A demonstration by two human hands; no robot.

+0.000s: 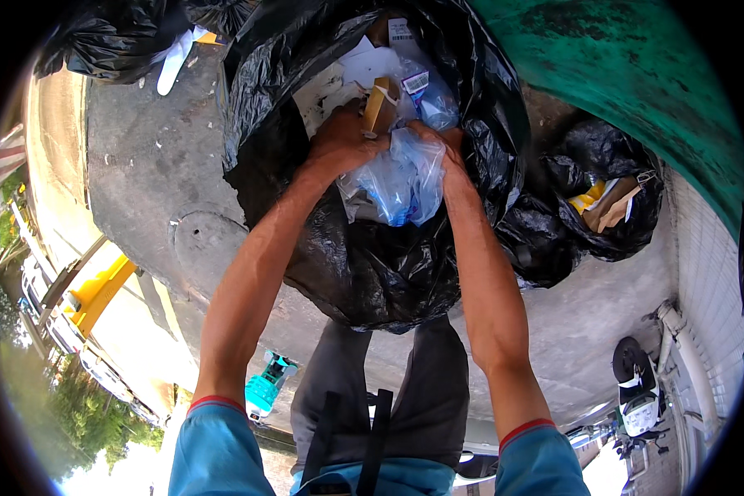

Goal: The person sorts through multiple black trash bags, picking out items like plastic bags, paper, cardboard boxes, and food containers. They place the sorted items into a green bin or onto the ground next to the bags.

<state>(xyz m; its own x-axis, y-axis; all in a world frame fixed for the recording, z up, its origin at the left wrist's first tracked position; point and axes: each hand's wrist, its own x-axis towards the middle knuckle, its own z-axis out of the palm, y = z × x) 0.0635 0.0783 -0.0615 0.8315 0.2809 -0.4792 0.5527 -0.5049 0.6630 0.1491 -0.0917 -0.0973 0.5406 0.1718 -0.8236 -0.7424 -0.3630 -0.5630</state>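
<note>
Both my arms reach down into a large black garbage bag (372, 285) that stands wide open in front of my legs. My left hand (339, 142) is closed, its thumb against a crumpled clear plastic bag (403, 178); its other fingers are partly hidden beside a small brown cardboard box (379, 106). On the other side of the clear bag, my right hand (445, 142) is closed on its upper edge. White paper scraps (368, 64) and another clear bag with blue printed packaging (434, 103) lie just beyond my hands.
At right, a smaller black garbage bag (616, 227) holds brown paper and something yellow. A green bin wall (628, 74) rises behind it. Other black bags (112, 45) stand at the far left. A parked scooter (639, 397) and a turquoise object (264, 393) are nearer me.
</note>
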